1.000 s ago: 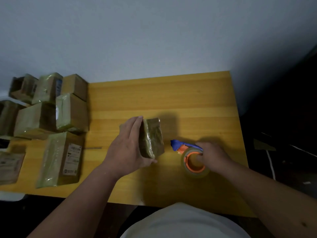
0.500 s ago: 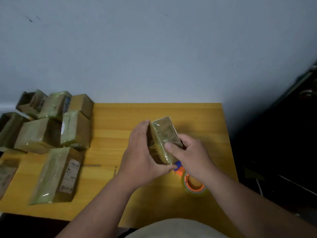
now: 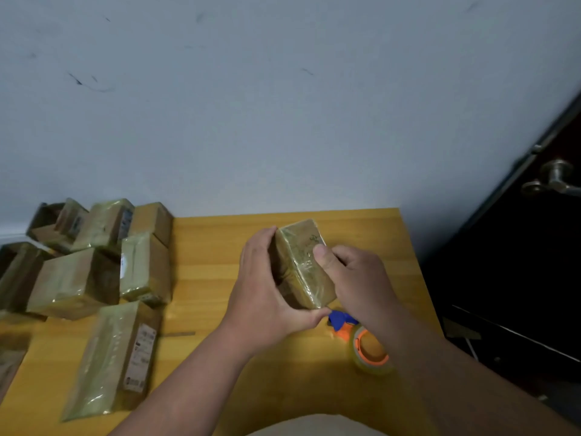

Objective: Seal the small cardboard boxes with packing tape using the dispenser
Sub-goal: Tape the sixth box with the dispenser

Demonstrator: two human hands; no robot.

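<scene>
Head view: both the left hand (image 3: 267, 297) and right hand (image 3: 355, 278) grasp a tape-wrapped box (image 3: 301, 262) at center, apparently sealed, the dispenser (image 3: 361, 341) idle on the tabletop (image 3: 213, 247), taped boxes (image 3: 94, 269) piled at left.

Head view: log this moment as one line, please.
left hand: grips small box | right hand: thumb on box top | tape dispenser: on table, untouched | taped boxes: piled left

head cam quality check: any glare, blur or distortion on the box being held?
Head view: dim, warm light. Tape glare streaks the held box, washing out its print. Both hands are reasonably sharp; the stacked boxes at left are softer. Wide-angle bend shows at the door edge.
</scene>
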